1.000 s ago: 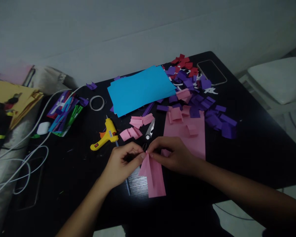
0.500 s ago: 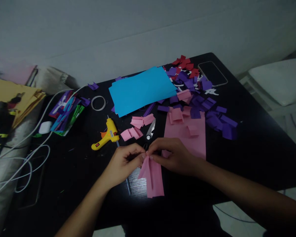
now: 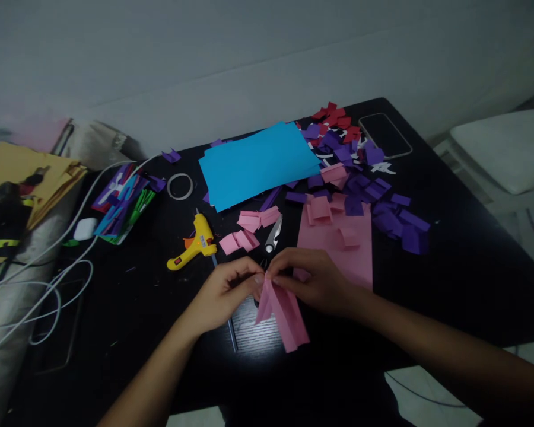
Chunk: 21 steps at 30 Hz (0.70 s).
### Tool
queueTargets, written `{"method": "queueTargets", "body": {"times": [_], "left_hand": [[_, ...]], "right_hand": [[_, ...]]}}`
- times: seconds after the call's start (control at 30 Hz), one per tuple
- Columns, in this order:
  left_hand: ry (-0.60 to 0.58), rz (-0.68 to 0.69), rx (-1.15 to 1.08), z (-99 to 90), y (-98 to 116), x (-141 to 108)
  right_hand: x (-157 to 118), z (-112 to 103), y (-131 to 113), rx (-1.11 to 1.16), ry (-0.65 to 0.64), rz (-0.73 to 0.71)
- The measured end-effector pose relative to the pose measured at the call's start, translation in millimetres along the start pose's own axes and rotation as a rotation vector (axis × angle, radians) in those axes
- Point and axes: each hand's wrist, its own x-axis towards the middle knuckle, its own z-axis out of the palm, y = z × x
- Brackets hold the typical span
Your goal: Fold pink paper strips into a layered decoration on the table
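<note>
A folded strip of pink paper hangs between my hands over the black table. My left hand pinches its top edge from the left, thumb against fingers. From the right, my right hand pinches the same edge, close beside the left fingertips. The strip's lower part spreads into two flaps. Just beyond the fingers lie scissors, their handles partly hidden by my hands. Small folded pink paper pieces rest near the scissors. A pink sheet lies under and beyond my right hand.
A yellow glue gun lies left of my hands, with a thin dark stick nearer me. Blue sheets are at the back. Purple paper pieces and a phone are at right. White cables cross the left side.
The pink strip's lower end has swung to the right and its flaps have spread further apart. Both hands keep their pinch in nearly the same place.
</note>
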Motion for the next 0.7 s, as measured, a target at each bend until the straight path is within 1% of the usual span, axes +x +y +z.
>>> {"method": "queueTargets", "body": {"times": [0.1, 0.2, 0.3, 0.4, 0.57, 0.7], "left_hand": [[-0.001, 0.001, -0.069, 2.6, 2.0, 3.1], [0.025, 0.029, -0.03, 3.9, 3.0, 4.3], [0.028, -0.03, -0.081, 4.7, 0.7, 3.1], [0.067, -0.105, -0.223, 7.5, -2.1, 1.5], [0.128, -0.162, -0.463, 16.0, 2.2, 2.5], [0.148, -0.251, -0.676, 21.5, 5.3, 3.8]], "right_hand": [[-0.6, -0.1, -0.8, 0.035, 0.021, 0.019], [-1.4, -0.1, -1.8, 0.067, 0.053, 0.068], [-1.9, 1.0, -2.0, 0.112, 0.079, 0.069], [-2.2, 2.5, -1.6, 0.148, 0.094, 0.03], [-2.2, 2.9, -1.6, 0.133, 0.09, -0.032], [-2.3, 2.9, -0.9, 0.019, 0.105, -0.186]]}}
